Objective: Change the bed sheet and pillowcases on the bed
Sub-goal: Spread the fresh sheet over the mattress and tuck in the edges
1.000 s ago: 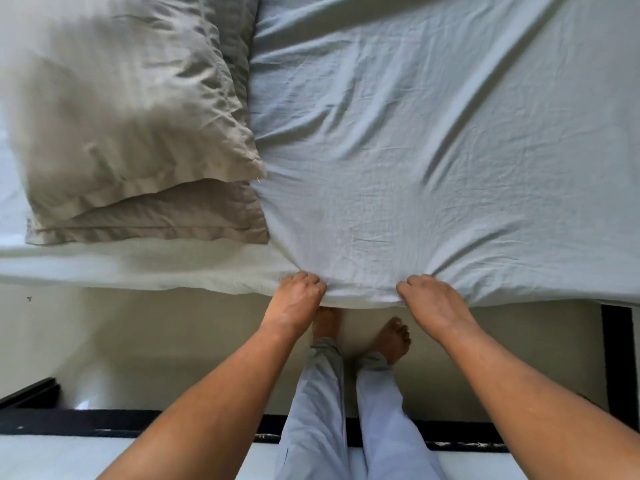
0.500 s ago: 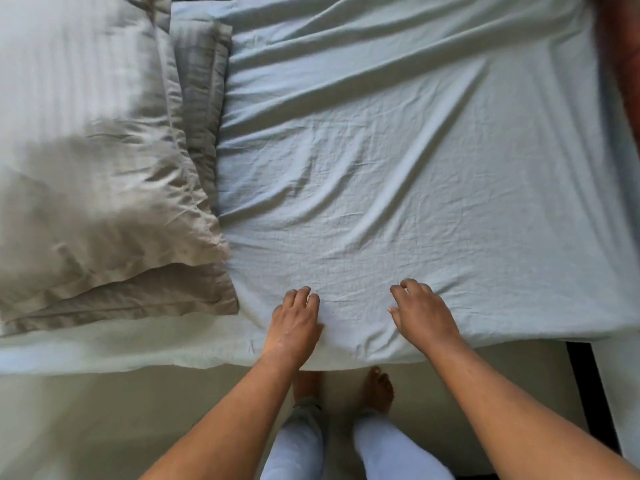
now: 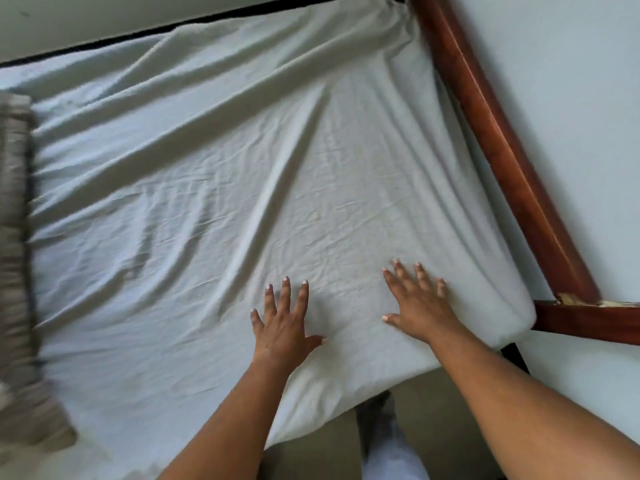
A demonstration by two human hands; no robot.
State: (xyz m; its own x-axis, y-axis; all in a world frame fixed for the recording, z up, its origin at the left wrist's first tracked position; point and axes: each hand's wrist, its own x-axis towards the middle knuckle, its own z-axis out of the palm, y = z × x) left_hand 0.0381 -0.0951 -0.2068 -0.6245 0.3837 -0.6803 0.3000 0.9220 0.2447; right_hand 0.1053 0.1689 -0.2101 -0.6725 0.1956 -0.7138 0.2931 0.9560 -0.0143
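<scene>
Got sheet (image 3: pixel 207 168) on, wrinkly though. Smoothing with left hand (image 3: pixel 284 323) and right hand (image 3: pixel 420 306) spread flat. Can't tell on pillowcases (image 3: pixel 14 237).

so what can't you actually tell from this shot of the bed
Head view only.
1. Pillow: cut off by the left edge and motion-blurred; one or two, unclear.
2. Bed sheet hem: folds out of sight at the near edge, so tucking is hidden.
3. Far sheet corner: bunched against the wooden bed frame at the top edge.
4. Sheet beneath left hand and right hand: covered by palms.
</scene>
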